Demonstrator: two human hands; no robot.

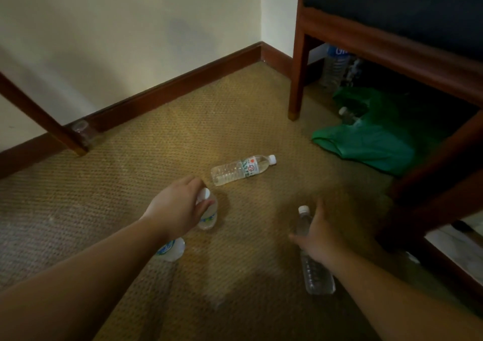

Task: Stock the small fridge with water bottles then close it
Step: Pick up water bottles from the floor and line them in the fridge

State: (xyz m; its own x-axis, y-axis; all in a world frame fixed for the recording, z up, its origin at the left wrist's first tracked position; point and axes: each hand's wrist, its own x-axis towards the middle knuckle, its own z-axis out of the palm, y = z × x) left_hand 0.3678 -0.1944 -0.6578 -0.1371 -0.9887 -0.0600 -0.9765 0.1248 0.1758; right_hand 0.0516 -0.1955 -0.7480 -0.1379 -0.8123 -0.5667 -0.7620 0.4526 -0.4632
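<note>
On carpet (pixel 109 210) near a room corner, seen from the head camera: four loose water bottles within arm's reach, fridge nowhere in frame.

Left hand (pixel 175 210) closed around the neck of an upright bottle (pixel 209 215), fingers wrapped just under the white cap, base apparently on the carpet. Just beneath the left forearm, another bottle (pixel 171 249), mostly hidden, only a blue-and-white label and a clear end showing; whether upright or lying cannot be told.

Right hand (pixel 317 238) motion-blurred, fingers spread over the upper part of a lying bottle (pixel 315 275), cap pointing away from the wearer, ribbed base toward the wearer. Grip not readable through the blur: touching the bottle, but clasped or merely laid on top cannot be told.

Further off, between and beyond both hands, a capped bottle (pixel 241 169) lying on its side, white cap toward the right, label with a red dot facing up, untouched by either hand.

At right, a wooden chair (pixel 296 74) with dark cushion. Under it, a green plastic bag (pixel 371 142) crumpled on the floor, a small bottle neck (pixel 346 114) poking out near it, and a large clear bottle with blue label (pixel 335 66) standing against the wall.

At left, a slanting wooden leg (pixel 39 113) with a clear glass-like object (pixel 83 131) beside its foot, against the dark baseboard (pixel 183 79).
</note>
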